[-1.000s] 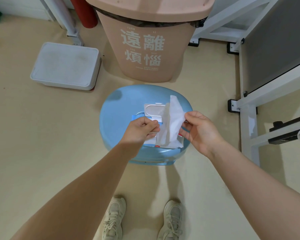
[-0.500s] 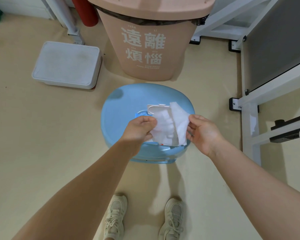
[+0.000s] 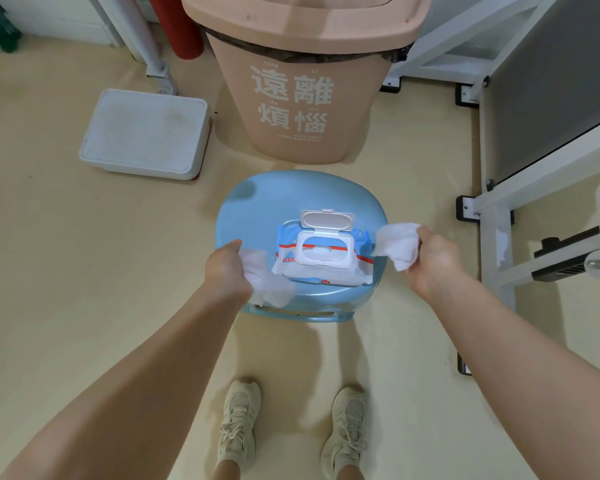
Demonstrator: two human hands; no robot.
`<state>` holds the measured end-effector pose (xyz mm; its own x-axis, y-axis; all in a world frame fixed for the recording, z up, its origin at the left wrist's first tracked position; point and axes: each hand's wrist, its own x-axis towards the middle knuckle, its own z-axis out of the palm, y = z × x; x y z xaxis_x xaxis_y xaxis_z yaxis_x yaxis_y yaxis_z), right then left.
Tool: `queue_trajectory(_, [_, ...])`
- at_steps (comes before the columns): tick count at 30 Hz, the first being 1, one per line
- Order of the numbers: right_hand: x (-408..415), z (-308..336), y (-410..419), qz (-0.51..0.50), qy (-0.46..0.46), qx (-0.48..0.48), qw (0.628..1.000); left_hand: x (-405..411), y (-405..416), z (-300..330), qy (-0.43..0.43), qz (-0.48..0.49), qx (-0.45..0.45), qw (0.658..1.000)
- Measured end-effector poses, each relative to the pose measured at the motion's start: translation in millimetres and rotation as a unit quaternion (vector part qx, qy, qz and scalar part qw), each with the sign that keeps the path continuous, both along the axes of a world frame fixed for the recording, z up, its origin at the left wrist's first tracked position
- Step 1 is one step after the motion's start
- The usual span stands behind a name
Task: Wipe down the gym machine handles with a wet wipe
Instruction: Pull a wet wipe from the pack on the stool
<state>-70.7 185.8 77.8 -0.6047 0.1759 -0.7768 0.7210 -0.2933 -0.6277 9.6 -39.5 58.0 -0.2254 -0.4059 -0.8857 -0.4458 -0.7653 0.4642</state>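
Left hand (image 3: pixel 227 268) gripping a bunched wipe (image 3: pixel 269 280), fingers curled round it, low over the left front edge of blue stool (image 3: pixel 257 202). Right hand (image 3: pixel 433 258) pinching a second wipe (image 3: pixel 397 245), fingers curled on it, just off the stool's right edge. Hands well apart, pack (image 3: pixel 323 252) between them on the stool, lid flipped open, next sheet showing in the slot. Machine frame (image 3: pixel 496 237) off to the right, white tubing with a black part near it; actual handles not identifiable here. Right hand clearly nearer the frame, wipe pointing inward, away from it, so probably a turn right and reach with that hand first. Wiping not yet started. Bin (image 3: pixel 302 91) behind stool, white box (image 3: pixel 146 133) on floor to the left.
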Motion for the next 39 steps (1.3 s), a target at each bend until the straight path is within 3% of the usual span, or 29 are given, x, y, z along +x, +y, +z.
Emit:
queue_trajectory(2, [5.3, 7.4, -17.5, 0.089, 0.049, -0.038, 0.994, -4.0, 4.2, 9.1, 0.023, 0.007, 0.058, 0.998])
queue_trajectory(4, [10.2, 5.6, -35.4, 0.261, 0.143, 0.076, 0.952, -9.0, 11.5, 15.5, 0.056, -0.014, 0.105, 0.993])
queue_trajectory(7, [17.0, -12.3, -55.6, 0.47, 0.328, 0.295, 0.765, -13.8, 12.6, 9.3, 0.08, -0.115, 0.1, 0.985])
queue_trajectory(10, [18.6, -32.7, -68.2, 0.545, 0.428, 0.417, 0.588, -18.5, 11.5, -5.5, 0.052, -0.231, -0.021, 0.971])
queue_trajectory(12, [16.5, -43.9, -71.2, 0.576, 0.453, 0.465, 0.497, -19.6, 12.9, -13.7, 0.042, -0.269, -0.082, 0.959])
queue_trajectory(13, [16.8, -47.8, -71.0, 0.607, 0.43, 0.47, 0.476, -18.7, 13.8, -16.7, 0.042, -0.28, -0.097, 0.954])
queue_trajectory(16, [19.5, -53.2, -68.3, 0.66, 0.342, 0.474, 0.471, -15.5, 19.2, -22.1, 0.038, -0.337, -0.102, 0.935])
queue_trajectory(19, [22.2, -57.5, -63.3, 0.688, 0.337, 0.477, 0.432, -15.1, 23.5, -16.1, 0.038, -0.36, -0.093, 0.928])
queue_trajectory(20, [23.2, -57.9, -61.5, 0.694, 0.332, 0.469, 0.433, -15.6, 23.3, -17.9, 0.039, -0.373, -0.109, 0.92])
queue_trajectory(21, [23.2, -59.2, -59.9, 0.702, 0.322, 0.455, 0.443, -16.0, 23.2, -19.5, 0.04, -0.397, -0.133, 0.907])
queue_trajectory(24, [16.9, -56.1, -57.5, 0.68, 0.249, 0.412, 0.553, -15.6, 25.8, -22.8, 0.043, -0.494, -0.208, 0.843])
queue_trajectory(26, [10.2, -58.6, -55.9, 0.671, 0.234, 0.428, 0.558, -17.9, 29.3, -26.3, 0.04, -0.537, -0.217, 0.814])
queue_trajectory(27, [10.2, -54.6, -58.1, 0.659, 0.215, 0.421, 0.585, -19.8, 31.4, -27.4, 0.042, -0.553, -0.217, 0.804])
queue_trajectory(28, [10.6, -52.1, -58.6, 0.652, 0.236, 0.441, 0.57, -22.0, 34.0, -27.9, 0.047, -0.568, -0.22, 0.792])
queue_trajectory(29, [10.9, -56.3, -58.4, 0.628, 0.323, 0.507, 0.494, -24.2, 36.7, -28.5, 0.054, -0.585, -0.225, 0.777])
queue_trajectory(31, [11.3, -63.6, -58.8, 0.567, 0.4, 0.6, 0.397, -27.9, 41.0, -30.2, 0.072, -0.602, -0.247, 0.756])
queue_trajectory(33, [2.5, -74.1, -56.7, 0.505, 0.425, 0.623, 0.42, -29.0, 43.4, -31.7, 0.084, -0.613, -0.279, 0.734])
queue_trajectory(35, [-1.2, -76.6, -55.4, 0.477, 0.426, 0.646, 0.416, -29.3, 43.4, -34.5, 0.093, -0.632, -0.294, 0.711])
queue_trajectory(37, [-6.2, -77.5, -56.3, 0.481, 0.433, 0.649, 0.4, -28.9, 42.9, -37.6, 0.087, -0.657, -0.297, 0.687])
queue_trajectory(39, [-6.3, -75.0, -58.5, 0.513, 0.449, 0.602, 0.417, -29.6, 42.0, -40.9, 0.065, -0.685, -0.3, 0.661])
